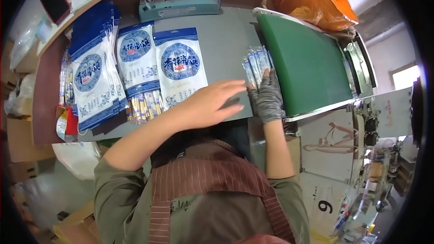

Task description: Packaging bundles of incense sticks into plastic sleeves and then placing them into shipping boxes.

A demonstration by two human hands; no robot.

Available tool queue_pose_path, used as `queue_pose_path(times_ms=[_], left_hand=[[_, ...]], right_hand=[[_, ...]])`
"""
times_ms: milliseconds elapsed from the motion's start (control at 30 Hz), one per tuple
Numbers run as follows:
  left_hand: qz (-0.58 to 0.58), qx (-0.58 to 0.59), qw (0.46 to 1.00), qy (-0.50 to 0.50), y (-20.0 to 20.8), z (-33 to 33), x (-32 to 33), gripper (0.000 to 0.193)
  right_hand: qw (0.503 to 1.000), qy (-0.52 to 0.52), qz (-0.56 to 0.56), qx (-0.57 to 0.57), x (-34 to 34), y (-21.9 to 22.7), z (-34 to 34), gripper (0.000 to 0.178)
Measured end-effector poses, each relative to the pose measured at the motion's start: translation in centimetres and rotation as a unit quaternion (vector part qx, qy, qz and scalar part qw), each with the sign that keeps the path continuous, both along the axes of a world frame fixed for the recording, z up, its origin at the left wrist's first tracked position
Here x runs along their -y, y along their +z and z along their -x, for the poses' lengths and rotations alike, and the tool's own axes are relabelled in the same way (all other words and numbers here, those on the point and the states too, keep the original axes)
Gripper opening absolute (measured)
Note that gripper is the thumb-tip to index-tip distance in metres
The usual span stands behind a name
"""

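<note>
A bunch of slim, clear-wrapped chopsticks [257, 63] with blue print lies on the grey worktop beside the green belt. My right hand [268, 101], in a dark grey glove with bare fingertips, rests on the near end of the bunch, its fingers stretched out. To its left hovers my bare left hand [219, 101], fingers apart and holding nothing. Beyond that hand lies a flat white and blue printed bag [180, 65]. A second bag [135, 52] lies beside it, with more wrapped chopsticks [145, 107] at its lower edge.
A pile of blue and white bags [92, 72] covers the worktop's left side. At the back stands a teal bag sealer [181, 7]. The green conveyor belt [303, 63] borders the right side, with an orange plastic bag [312, 0] behind it. A phone [55, 2] stands on the back-left ledge.
</note>
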State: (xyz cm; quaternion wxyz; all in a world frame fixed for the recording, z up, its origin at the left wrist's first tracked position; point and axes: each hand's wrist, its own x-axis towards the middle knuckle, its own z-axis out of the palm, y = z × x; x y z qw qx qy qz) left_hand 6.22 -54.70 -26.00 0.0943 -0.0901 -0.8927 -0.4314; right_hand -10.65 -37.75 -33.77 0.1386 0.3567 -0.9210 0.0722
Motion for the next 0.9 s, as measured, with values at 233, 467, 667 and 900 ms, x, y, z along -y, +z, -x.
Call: queue_pose_path(times_ms=[233,467,667,900], left_hand=[[0.197,0.058,0.972,0.111,-9.9,6.6,0.7,0.07],[-0.329,0.159,0.884,0.291,-8.3,10.7,-2.1,0.071],[-0.404,0.16,0.837,0.332,-7.9,11.9,-2.2,0.074],[-0.5,0.161,0.784,0.331,-8.8,12.3,-0.4,0.071]], right_hand=[[0.991,-0.013,-0.007,0.134,-0.4,-0.3,1.2,0.074],[0.973,-0.139,0.049,0.178,0.7,-1.6,2.3,0.079],[0.964,-0.186,0.057,0.181,0.1,-1.5,3.9,0.075],[0.953,0.036,0.139,0.267,2.6,-2.4,3.2,0.041]])
